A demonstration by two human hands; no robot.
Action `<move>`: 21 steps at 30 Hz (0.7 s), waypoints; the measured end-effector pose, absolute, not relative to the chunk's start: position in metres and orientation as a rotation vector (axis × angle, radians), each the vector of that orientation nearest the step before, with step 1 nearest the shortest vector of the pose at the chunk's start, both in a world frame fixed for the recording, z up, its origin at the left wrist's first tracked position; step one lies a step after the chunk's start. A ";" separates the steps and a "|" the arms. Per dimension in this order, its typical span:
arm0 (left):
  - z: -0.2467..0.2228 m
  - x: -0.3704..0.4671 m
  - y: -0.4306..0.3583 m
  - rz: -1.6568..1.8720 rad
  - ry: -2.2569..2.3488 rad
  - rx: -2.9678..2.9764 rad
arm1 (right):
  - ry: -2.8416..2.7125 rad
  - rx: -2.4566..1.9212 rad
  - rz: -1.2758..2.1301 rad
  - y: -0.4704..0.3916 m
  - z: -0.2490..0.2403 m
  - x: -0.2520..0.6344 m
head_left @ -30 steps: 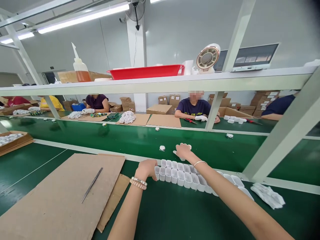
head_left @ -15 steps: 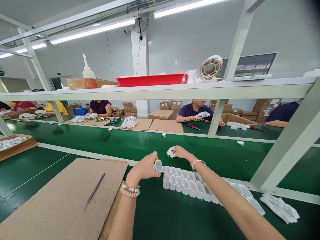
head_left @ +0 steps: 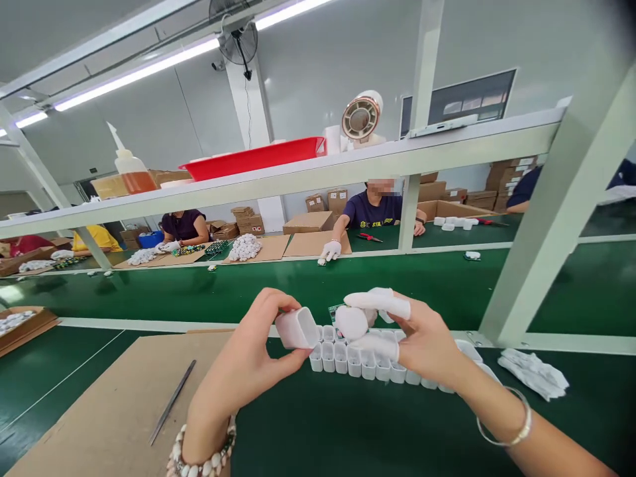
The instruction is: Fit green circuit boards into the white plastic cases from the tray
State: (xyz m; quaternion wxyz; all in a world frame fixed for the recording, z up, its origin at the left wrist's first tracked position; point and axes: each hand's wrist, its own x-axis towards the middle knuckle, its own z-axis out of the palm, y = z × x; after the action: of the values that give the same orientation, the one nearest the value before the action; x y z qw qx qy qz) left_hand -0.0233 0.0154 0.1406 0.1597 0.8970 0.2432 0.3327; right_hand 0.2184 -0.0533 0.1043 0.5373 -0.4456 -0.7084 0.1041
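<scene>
Between the thumb and fingers of my left hand (head_left: 258,341) is a small white plastic cup (head_left: 297,328), its rim tilted toward the right. My right hand (head_left: 417,331), with white finger cots on the fingers and thumb, pinches a rounded white part (head_left: 351,322) joined to a green circuit board (head_left: 334,310). The two hands are close together but apart. Under and behind them stand rows of white cups (head_left: 354,363) on the green bench. The far end of the rows is hidden by my right hand and forearm.
A cardboard sheet (head_left: 119,391) with tweezers (head_left: 172,402) lies at left. White gloves (head_left: 534,372) rest at right, beside a shelf post (head_left: 561,218). The shelf above holds a red tray (head_left: 258,158). Opposite, a co-worker's gloved hand (head_left: 330,250) reaches to the green belt (head_left: 223,291).
My right hand has come back from the belt with the white part and board. My left hand has lifted the cup off the row's end. The co-worker's gloved hand has reached down to the belt.
</scene>
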 end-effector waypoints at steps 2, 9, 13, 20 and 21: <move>0.136 -0.015 0.018 1.053 0.675 2.565 | -1.739 -1.024 0.145 -0.062 0.107 0.216; 0.117 0.013 0.021 1.454 0.547 2.598 | -1.763 -0.941 0.011 -0.069 0.109 0.209; 0.110 0.022 0.019 1.527 0.596 2.685 | -1.754 -0.937 -0.127 -0.074 0.111 0.204; 0.108 0.034 0.017 1.657 0.492 2.761 | -1.757 -0.924 -0.270 -0.075 0.101 0.200; 0.108 0.035 0.016 1.675 0.492 2.767 | -1.764 -0.931 -0.275 -0.075 0.100 0.199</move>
State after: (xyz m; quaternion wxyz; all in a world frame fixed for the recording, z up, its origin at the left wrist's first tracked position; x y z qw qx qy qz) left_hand 0.0346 0.0164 0.1084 -0.0649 0.8440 0.1500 0.5108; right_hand 0.1995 -0.0746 0.1001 0.5348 -0.3906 -0.7403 -0.1156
